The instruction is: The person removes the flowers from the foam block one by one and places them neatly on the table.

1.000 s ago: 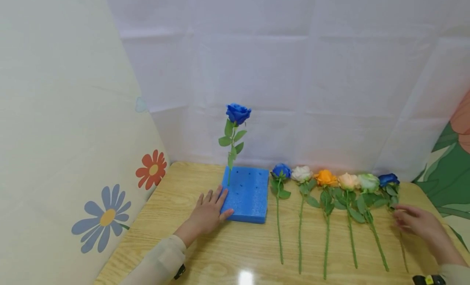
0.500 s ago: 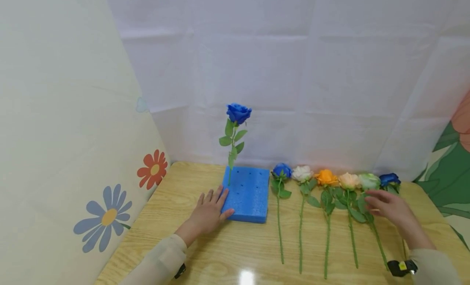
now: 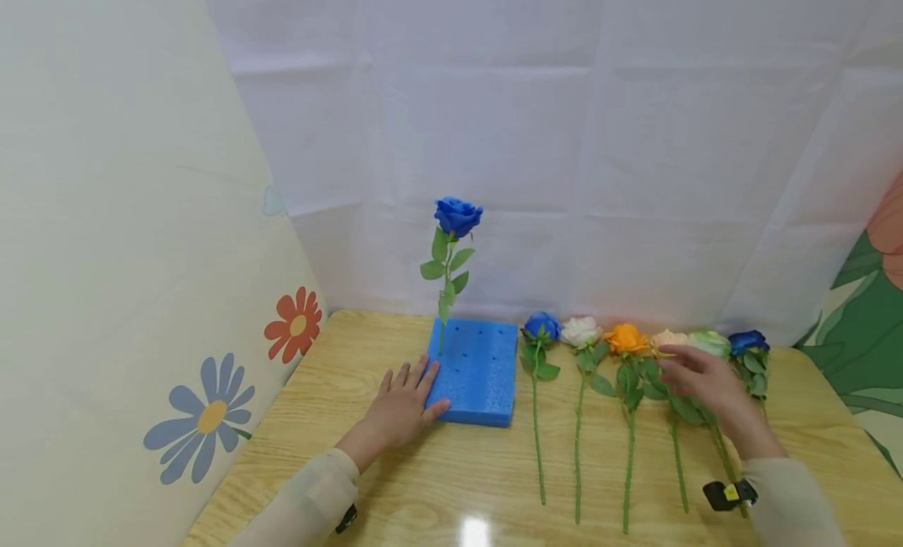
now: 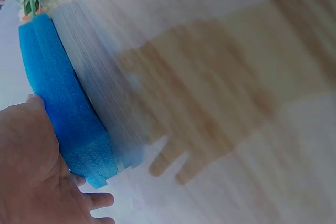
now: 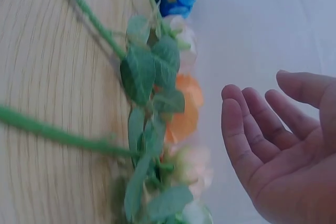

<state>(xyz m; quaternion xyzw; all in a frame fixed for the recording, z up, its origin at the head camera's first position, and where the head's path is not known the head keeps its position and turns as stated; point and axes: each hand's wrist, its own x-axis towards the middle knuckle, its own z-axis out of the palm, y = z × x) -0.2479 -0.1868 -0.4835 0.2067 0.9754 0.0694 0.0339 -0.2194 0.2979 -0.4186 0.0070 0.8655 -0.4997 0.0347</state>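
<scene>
In the head view, a blue foam block [image 3: 474,392] with small holes lies on the table, and one blue rose [image 3: 458,216] stands upright in its left side. My left hand [image 3: 397,410] rests along the block's left edge, fingers spread. My right hand [image 3: 708,390] is above the leaves near the peach rose [image 3: 666,340] and the pale green rose [image 3: 709,343], partly covering them. The right wrist view shows that right hand [image 5: 283,145] with nothing in it, its fingers loosely bent and apart from the flowers.
Left of these in the row lie another blue rose [image 3: 542,327], a white rose [image 3: 582,333] and an orange rose [image 3: 626,339]. A dark blue rose [image 3: 749,342] lies at the right end. Behind the wooden table [image 3: 423,484] hangs a white cloth [image 3: 480,100].
My right hand has moved left, from the dark blue rose at the right end, past the pale green rose, to near the peach one. The left hand stays on the foam block.
</scene>
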